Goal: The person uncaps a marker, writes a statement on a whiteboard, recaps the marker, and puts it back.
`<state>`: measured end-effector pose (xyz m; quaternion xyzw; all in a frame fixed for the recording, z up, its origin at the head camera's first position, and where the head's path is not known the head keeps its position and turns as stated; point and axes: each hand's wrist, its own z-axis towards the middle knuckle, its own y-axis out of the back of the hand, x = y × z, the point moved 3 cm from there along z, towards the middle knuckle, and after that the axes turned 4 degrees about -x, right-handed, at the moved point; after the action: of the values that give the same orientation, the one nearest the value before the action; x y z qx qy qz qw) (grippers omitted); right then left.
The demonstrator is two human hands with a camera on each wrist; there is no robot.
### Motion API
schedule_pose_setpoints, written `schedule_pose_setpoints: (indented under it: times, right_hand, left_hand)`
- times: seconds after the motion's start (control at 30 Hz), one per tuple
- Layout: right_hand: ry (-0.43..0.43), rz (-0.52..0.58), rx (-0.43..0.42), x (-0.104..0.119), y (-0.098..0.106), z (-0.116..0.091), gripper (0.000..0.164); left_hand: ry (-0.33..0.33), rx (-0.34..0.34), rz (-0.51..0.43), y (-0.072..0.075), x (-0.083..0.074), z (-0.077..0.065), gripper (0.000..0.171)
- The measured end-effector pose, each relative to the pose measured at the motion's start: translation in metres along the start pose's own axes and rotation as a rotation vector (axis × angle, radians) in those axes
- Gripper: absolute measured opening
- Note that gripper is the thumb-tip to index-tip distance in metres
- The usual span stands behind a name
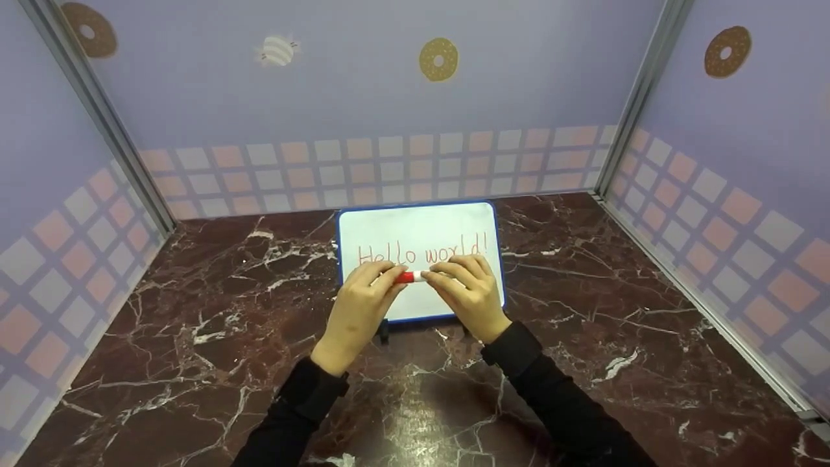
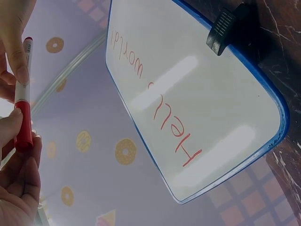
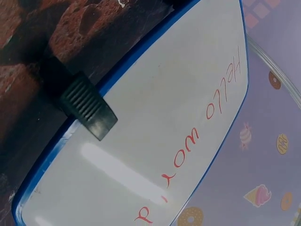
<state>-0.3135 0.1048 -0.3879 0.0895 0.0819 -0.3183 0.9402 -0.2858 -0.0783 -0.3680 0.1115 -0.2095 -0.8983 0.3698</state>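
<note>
A red-and-white marker [image 1: 417,276] lies sideways between my two hands, in front of the small whiteboard [image 1: 421,306]. My left hand [image 1: 356,303] pinches its red cap [image 2: 23,125] between thumb and fingers. The white barrel [image 2: 22,92] is pinched by my right hand [image 1: 476,295]. Cap and barrel meet end to end in the left wrist view. On the blue-framed board, "Hello world!" is written in red; fingers cover part of the surface below the words in the head view. Neither hand shows in the right wrist view.
Black clips [image 3: 89,106] grip the whiteboard's lower edge and hold it tilted up. It stands on a dark red marbled table [image 1: 246,363]. Purple wall panels [image 1: 363,84] with grey metal corner posts [image 1: 639,97] enclose the back and both sides.
</note>
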Motion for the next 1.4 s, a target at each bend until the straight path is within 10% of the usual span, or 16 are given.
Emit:
schedule_pose_setpoints:
  times: [0.43, 0.8, 1.13, 1.4]
  right_hand:
    - [-0.227, -0.008, -0.057, -0.036, 0.027, 0.007, 0.022]
    - [-0.53, -0.163, -0.039, -0.091, 0.056, -0.009, 0.021]
    - [-0.957, -0.353, 0.409, -0.143, 0.067, -0.05, 0.021]
    - [-1.144, -0.423, 0.741, -0.161, 0.063, -0.076, 0.022]
  left_hand:
    - [0.083, 0.081, 0.217, 0.007, 0.023, 0.001, 0.075]
    - [0.425, 0.288, 0.285, 0.008, 0.073, -0.018, 0.083]
    - [0.557, 0.403, 0.269, 0.016, 0.099, -0.03, 0.08]
    - [0.6, 0.438, 0.268, 0.016, 0.109, -0.038, 0.078]
